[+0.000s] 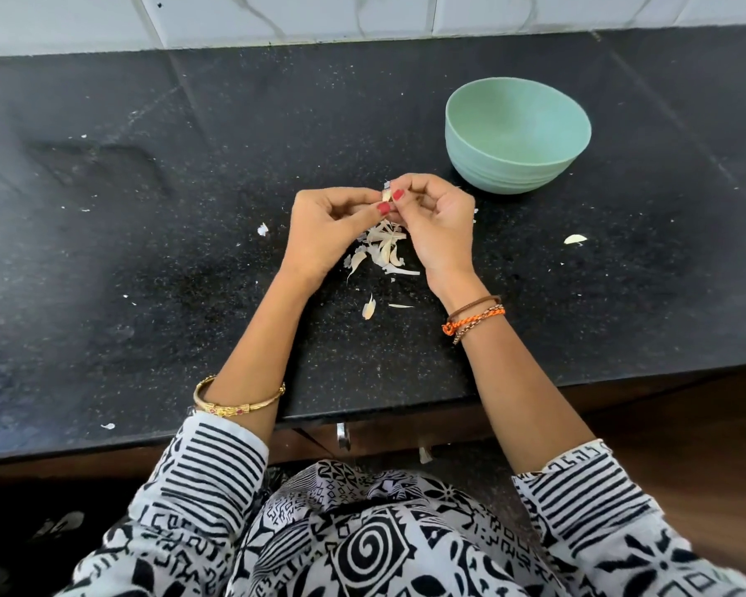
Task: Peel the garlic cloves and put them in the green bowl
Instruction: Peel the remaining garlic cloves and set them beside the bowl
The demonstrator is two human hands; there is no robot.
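Garlic clove: a small pale garlic clove [386, 195] sits pinched between the two hands, held above the counter, just near-left of the bowl; only a sliver of it shows between the fingertips
Left hand: the left hand [330, 228] has its fingers curled in, thumb and forefinger pinching the clove from the left
Right hand: the right hand [433, 219] is curled too, its thumb tip pressed on the clove from the right
Peels: a heap of papery garlic skins [384, 249] lies on the counter right under the hands, with loose flakes nearer the person and one pale scrap [575, 240] well to the right
Green bowl: the green bowl [470, 140] stands upright, far-right of the hands, close but not touching; nothing can be seen inside from this angle
Writing: no brand, label or lettering can be read anywhere
Counter: the black speckled counter [147, 252] has open room to the left of the hands; its near edge runs just under the forearms, its far edge meets a white tiled wall [276, 15]
Wrists: a gold bangle [238, 402] on the left arm, corded bracelets [474, 316] on the right
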